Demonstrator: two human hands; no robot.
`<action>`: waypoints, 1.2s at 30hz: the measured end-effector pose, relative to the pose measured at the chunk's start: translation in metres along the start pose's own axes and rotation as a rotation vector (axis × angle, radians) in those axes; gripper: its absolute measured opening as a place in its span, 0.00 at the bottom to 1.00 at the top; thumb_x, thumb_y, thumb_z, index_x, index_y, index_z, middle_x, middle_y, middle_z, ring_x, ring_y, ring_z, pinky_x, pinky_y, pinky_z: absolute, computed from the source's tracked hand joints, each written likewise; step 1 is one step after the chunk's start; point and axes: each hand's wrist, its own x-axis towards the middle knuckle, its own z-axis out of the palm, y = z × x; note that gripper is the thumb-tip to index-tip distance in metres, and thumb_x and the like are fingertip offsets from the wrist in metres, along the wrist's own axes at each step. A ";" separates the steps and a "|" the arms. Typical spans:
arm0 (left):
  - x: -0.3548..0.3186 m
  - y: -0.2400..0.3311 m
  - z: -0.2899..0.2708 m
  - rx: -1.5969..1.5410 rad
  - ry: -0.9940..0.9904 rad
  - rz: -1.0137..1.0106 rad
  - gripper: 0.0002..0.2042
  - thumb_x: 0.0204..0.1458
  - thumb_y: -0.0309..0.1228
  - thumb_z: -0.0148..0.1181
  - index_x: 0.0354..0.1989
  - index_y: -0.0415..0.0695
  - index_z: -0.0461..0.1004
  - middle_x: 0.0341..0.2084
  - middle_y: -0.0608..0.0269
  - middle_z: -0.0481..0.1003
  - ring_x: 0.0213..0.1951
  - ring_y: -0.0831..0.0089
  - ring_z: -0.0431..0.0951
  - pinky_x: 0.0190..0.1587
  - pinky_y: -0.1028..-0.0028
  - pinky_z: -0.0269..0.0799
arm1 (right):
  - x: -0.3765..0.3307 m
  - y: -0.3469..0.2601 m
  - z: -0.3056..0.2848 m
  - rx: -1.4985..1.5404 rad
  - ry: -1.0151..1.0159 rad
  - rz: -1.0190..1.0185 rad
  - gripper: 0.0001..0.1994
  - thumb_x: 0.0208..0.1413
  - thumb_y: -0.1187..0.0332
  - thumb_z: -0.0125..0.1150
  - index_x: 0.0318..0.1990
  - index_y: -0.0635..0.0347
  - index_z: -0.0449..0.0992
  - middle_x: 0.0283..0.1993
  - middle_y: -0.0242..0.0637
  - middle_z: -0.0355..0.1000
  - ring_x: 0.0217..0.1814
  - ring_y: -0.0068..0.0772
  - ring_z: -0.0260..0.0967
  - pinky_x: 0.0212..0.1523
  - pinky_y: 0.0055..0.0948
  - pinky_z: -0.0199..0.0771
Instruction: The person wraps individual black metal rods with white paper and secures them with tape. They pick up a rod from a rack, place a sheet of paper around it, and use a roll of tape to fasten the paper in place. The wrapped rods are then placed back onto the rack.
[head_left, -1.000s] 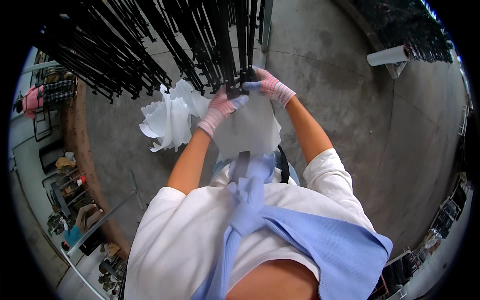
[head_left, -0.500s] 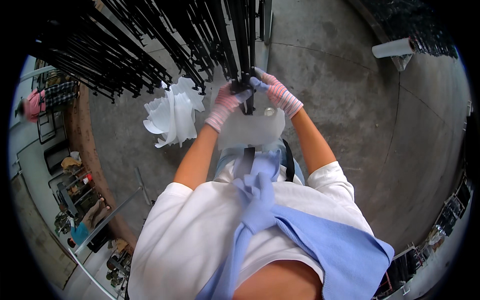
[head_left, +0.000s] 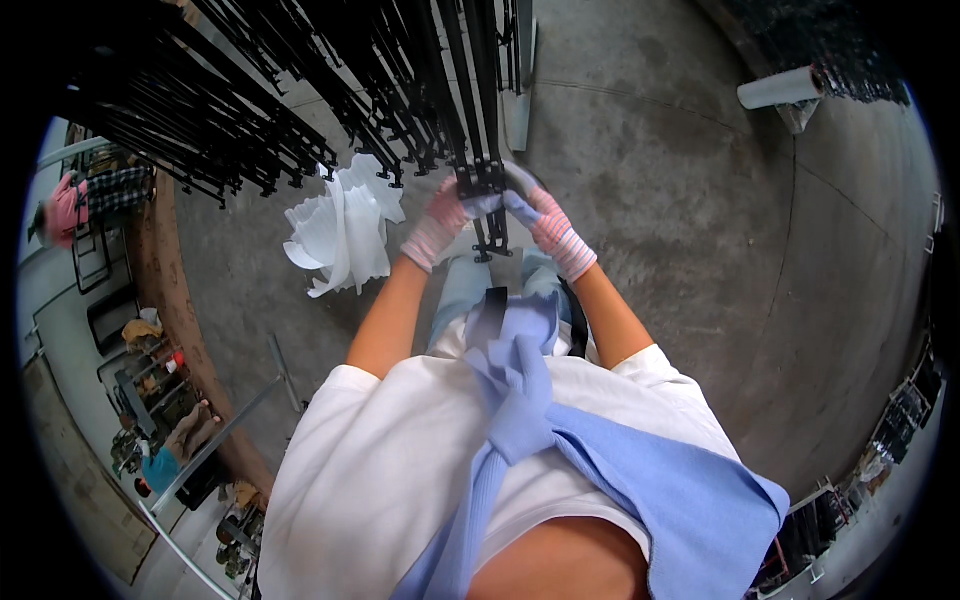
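Head view: gloved fingers half hidden behind black rod.

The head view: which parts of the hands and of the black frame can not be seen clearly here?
- Left hand: gloved; the fingertips hide behind the black metal frame, so the grip is unclear.
- Right hand: fingertips are hidden by the same frame.
- Frame: its upper part is cut off by the top edge.
- White sheets: too crumpled and small to tell the material.

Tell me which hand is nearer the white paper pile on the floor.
Left. The left hand is on the hanging black bar, just right of the white paper pile; the right hand is on the bar's far side.
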 end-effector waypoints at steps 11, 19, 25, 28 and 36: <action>0.004 0.020 0.006 -0.122 -0.008 0.011 0.11 0.44 0.29 0.55 0.37 0.43 0.71 0.36 0.64 0.70 0.40 0.73 0.69 0.45 0.74 0.62 | -0.020 -0.017 0.009 0.140 0.037 -0.083 0.33 0.44 0.72 0.57 0.58 0.59 0.48 0.55 0.39 0.54 0.58 0.29 0.48 0.58 0.28 0.45; 0.001 -0.002 0.016 -0.410 0.127 -0.112 0.11 0.40 0.23 0.58 0.36 0.42 0.71 0.33 0.66 0.73 0.36 0.76 0.71 0.42 0.77 0.66 | 0.002 0.007 -0.008 0.050 0.060 -0.122 0.21 0.46 0.77 0.53 0.49 0.63 0.59 0.46 0.35 0.62 0.49 0.22 0.55 0.51 0.22 0.54; -0.003 -0.005 0.014 -0.040 0.136 0.069 0.11 0.40 0.25 0.58 0.35 0.40 0.71 0.30 0.67 0.73 0.32 0.80 0.71 0.36 0.78 0.67 | -0.008 0.008 -0.017 0.147 0.148 -0.016 0.10 0.47 0.76 0.53 0.39 0.65 0.66 0.34 0.29 0.67 0.37 0.18 0.60 0.41 0.18 0.59; -0.010 -0.039 0.021 0.291 0.211 0.113 0.12 0.39 0.25 0.58 0.36 0.43 0.71 0.30 0.66 0.73 0.32 0.78 0.72 0.35 0.77 0.67 | -0.012 0.005 -0.005 0.121 0.124 -0.089 0.10 0.48 0.75 0.52 0.39 0.65 0.66 0.34 0.27 0.66 0.37 0.16 0.59 0.40 0.18 0.59; 0.010 -0.011 0.023 -0.257 0.108 -0.070 0.16 0.39 0.24 0.59 0.40 0.41 0.69 0.37 0.65 0.71 0.38 0.77 0.69 0.42 0.77 0.64 | -0.012 0.003 0.003 -0.440 0.311 0.129 0.10 0.44 0.66 0.55 0.35 0.56 0.70 0.28 0.48 0.68 0.31 0.53 0.61 0.29 0.33 0.65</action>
